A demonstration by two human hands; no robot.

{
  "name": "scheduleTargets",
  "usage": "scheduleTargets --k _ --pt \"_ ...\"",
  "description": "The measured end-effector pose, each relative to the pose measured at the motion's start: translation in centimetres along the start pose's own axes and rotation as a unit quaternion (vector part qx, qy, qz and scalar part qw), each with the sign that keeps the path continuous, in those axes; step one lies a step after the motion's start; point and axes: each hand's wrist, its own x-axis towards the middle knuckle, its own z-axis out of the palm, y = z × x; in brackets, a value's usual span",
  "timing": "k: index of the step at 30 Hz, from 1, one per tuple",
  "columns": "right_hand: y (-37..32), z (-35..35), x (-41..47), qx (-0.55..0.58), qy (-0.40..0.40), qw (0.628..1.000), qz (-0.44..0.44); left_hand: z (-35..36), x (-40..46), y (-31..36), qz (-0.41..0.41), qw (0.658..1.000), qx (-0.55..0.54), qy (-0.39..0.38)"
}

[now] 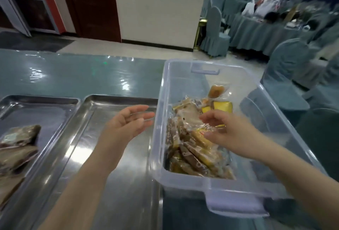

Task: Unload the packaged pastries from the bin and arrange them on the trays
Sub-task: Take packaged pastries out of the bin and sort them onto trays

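Could go wrong here: slippery, crinkly wrappers, so a weak pinch by the right hand [225,129] may drop a pack back into the clear bin [185,180], or drag up two packs stuck together. Could also bump the bin wall, sitting right next to the left hand [126,121].

Right fingers [207,118] bent, down inside the bin, touching the top of the packaged pastries [190,138]. Thumb low, fingers above, wrapper in between. Looks like a pinch just starting, but too blurry to tell for sure.

Left fingers [141,114] spread wide and loose, holding nothing, over the bare near tray [117,101].

More brown packs [18,143] lying far off to the left of those fingers, on the far tray [45,99].
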Motion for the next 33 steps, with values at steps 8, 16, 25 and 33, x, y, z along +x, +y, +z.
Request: scheduleTargets --k 8,16,25,33 --pt "7.0 1.5 4.8 -0.151 -0.209 0.964 0.064 6.4 3.9 0.9 0.09 0.98 0.18 0.007" --pt "6.7 5.8 6.6 -0.226 -0.357 0.902 0.095 8.2 4.9 0.0 0.119 0.83 0.539 -0.075" --pt "8.0 2.3 8.7 -0.187 -0.395 0.898 0.044 8.1 4.9 -0.1 0.111 0.804 0.576 -0.094" --pt "8.1 -0.6 8.5 -0.247 -0.351 0.902 0.048 8.5 4.8 0.0 0.1 0.781 0.608 -0.098"
